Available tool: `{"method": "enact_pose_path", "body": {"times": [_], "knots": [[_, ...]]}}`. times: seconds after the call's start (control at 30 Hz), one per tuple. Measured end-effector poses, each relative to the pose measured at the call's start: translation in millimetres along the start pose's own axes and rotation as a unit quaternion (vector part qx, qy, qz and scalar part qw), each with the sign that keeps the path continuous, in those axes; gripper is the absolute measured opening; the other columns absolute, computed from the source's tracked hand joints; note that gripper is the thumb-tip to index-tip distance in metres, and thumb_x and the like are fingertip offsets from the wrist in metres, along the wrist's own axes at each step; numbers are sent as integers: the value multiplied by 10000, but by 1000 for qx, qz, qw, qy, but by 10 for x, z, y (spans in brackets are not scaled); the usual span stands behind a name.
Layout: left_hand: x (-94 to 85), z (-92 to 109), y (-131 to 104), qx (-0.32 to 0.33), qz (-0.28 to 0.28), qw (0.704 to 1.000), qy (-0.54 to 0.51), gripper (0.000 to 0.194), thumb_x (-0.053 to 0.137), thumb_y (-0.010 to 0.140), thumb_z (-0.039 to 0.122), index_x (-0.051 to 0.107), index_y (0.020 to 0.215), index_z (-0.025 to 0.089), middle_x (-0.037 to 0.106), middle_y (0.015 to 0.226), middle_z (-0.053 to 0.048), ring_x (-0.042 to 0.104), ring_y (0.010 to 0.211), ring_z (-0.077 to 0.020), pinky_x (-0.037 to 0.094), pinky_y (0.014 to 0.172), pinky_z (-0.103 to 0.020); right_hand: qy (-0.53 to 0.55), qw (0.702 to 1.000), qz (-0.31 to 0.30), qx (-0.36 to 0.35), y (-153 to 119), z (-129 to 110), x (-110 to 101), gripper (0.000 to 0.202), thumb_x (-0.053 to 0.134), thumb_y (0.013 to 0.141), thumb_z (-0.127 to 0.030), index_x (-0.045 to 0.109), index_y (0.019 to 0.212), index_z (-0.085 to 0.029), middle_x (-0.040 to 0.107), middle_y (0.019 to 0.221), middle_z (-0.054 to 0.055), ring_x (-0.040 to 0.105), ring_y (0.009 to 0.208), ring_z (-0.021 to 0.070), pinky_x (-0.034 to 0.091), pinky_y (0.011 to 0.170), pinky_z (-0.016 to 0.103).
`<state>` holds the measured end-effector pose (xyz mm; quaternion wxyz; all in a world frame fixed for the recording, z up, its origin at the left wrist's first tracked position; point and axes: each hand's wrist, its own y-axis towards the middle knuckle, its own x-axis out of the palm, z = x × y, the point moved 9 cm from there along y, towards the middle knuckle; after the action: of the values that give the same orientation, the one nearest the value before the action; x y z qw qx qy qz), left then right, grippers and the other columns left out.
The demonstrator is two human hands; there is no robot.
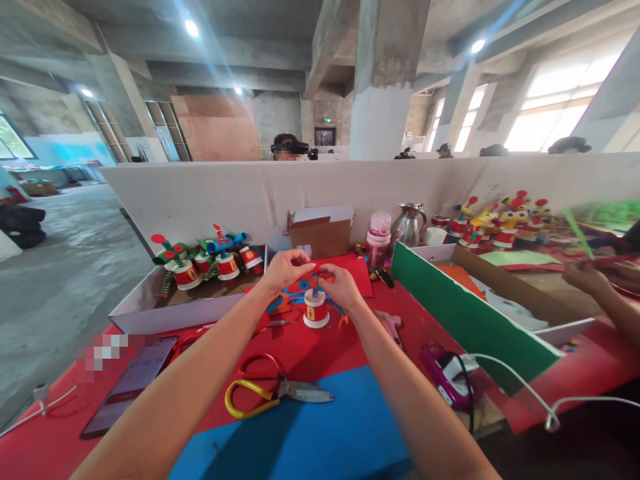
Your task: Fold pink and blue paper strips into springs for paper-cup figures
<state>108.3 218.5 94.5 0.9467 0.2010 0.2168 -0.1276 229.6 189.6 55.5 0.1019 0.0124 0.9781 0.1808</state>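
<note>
A paper-cup figure (316, 313) stands upside down on the red table, with a red and yellow label, blue folded-paper arms and orange ends. Just above it, my left hand (286, 273) pinches a small red paper piece (314, 268) at the figure's top. From the other side my right hand (341, 285) closes its fingers on the same piece; its fingertips partly cover the blue head (304, 285). Scissors (280, 389) with one red and one yellow handle lie open nearer to me, partly over a blue sheet (320, 433).
Finished cup figures sit in a white-sided box (175, 313) at left. A phone (130, 387), a glue gun (390, 325) and a purple power strip (447, 377) lie around. A green-sided box (470, 313) stands right, beside a co-worker's hand (587, 277). A steel jug (409, 225) stands behind.
</note>
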Motion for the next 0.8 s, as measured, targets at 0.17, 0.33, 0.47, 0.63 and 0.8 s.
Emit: {"method": "enact_pose_path", "body": {"times": [0.17,0.33,0.47,0.63,0.8], "knots": [[-34,13,-32,-17,6,1000,-15,288,683,638,434,592,680,164,559,598,38,461,516,-80,380,491,-207,10,1000,7,21,-36,34,-28,287,704,680,-315,662,920,-165,711,918,59,651,833,178,501,757,292],[-104,56,-59,-14,12,999,-28,331,696,627,470,602,696,160,585,616,20,494,545,-95,407,528,-226,-19,999,43,8,-106,-52,-186,364,733,667,-354,661,975,-174,686,1045,88,614,1005,214,467,882,343],[-271,51,-118,1,40,999,-34,354,698,628,490,612,714,158,600,639,8,530,597,-111,435,592,-239,29,996,84,10,-230,-72,-371,366,660,732,-455,661,978,-185,690,1028,77,613,1000,211,464,880,339],[-474,-60,-359,-1,69,997,-28,299,632,694,461,611,748,167,593,652,13,519,602,-111,421,579,-222,82,962,259,-10,-695,-19,-731,362,502,838,-501,664,886,-182,694,959,62,613,962,201,450,878,331],[-376,-264,-733,-38,49,997,48,281,574,719,452,595,674,175,594,602,17,515,575,-124,400,563,-227,30,967,251,20,-1162,151,-544,354,518,831,-498,617,690,-187,634,658,23,581,671,163,453,637,267]]}}
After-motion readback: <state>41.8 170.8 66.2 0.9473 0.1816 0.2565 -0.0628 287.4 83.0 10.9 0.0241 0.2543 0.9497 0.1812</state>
